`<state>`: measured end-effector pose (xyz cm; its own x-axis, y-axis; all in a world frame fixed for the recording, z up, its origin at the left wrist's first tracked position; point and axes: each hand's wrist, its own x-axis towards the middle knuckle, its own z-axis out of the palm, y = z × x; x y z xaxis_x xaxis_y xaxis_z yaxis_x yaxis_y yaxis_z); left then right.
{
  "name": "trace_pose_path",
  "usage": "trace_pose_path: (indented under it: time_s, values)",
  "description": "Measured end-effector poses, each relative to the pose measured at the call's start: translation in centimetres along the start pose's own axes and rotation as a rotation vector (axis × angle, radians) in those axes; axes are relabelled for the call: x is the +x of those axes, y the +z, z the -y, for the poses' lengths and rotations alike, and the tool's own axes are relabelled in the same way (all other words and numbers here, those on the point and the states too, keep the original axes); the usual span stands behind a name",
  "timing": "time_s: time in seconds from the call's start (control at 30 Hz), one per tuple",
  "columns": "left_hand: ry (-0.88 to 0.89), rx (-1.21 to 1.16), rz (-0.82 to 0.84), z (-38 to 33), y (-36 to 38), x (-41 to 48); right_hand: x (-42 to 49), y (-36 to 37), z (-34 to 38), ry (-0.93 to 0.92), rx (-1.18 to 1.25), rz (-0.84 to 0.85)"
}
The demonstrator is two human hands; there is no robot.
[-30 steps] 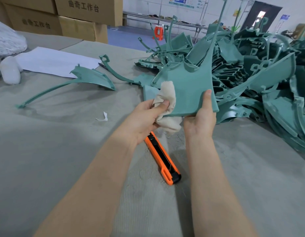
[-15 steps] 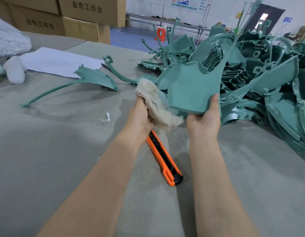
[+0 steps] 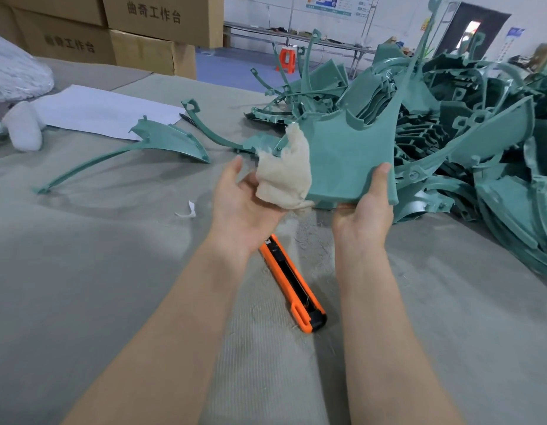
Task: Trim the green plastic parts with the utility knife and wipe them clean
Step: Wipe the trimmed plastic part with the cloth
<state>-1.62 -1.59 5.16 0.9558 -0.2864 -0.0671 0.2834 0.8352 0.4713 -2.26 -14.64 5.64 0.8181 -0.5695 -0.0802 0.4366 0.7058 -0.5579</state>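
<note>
My right hand (image 3: 365, 207) grips the lower edge of a flat green plastic part (image 3: 345, 154), thumb on its near face, and holds it up above the table. My left hand (image 3: 241, 207) holds a beige cloth (image 3: 286, 173) against the part's left edge; its thumb sticks out and its fingers are hidden behind the cloth. The orange utility knife (image 3: 292, 286) lies on the table between my forearms, touched by neither hand. One long curved green part (image 3: 162, 142) lies apart on the left.
A big heap of green parts (image 3: 468, 124) fills the right side of the grey felt-covered table (image 3: 82, 271). A white paper sheet (image 3: 103, 111), a white roll (image 3: 22, 125) and a small white scrap (image 3: 188, 211) lie at the left. Cardboard boxes (image 3: 137, 35) stand behind.
The cloth left the part's lower face, swung out to the left, and now sits against the part's left edge. My left thumb has opened outward. The part has tipped slightly.
</note>
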Motion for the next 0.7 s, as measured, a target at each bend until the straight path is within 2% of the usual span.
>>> trace_pose_path:
  time_s: [0.07,0.17,0.3,0.37,0.47,0.53,0.6,0.7]
  values:
    - [0.059,0.215,0.012,0.9,0.4,0.2,0.0,0.1,-0.1,-0.013,-0.010,0.005]
    - [0.143,0.385,0.018,2.0,0.8,0.3,-0.2,0.4,-0.5,-0.001,-0.020,0.005]
    - [0.106,0.579,0.142,2.3,0.2,-0.2,-0.9,0.7,-0.9,0.051,-0.024,0.054]
    - [0.177,0.723,0.060,2.3,0.2,-0.4,-1.1,0.9,-0.9,0.020,-0.061,0.091]
    - [0.404,0.836,-0.262,2.1,0.2,0.3,-1.7,1.6,-1.4,-0.030,-0.164,0.144]
    - [0.473,0.837,-0.431,1.3,-0.3,0.6,-2.6,2.0,-1.9,-0.050,-0.257,0.200]
    - [0.444,0.858,-0.481,0.8,-0.9,0.6,-3.1,2.2,-2.3,-0.068,-0.301,0.249]
    - [0.424,0.820,-0.460,0.9,-0.9,0.4,-3.4,2.4,-2.2,-0.075,-0.288,0.257]
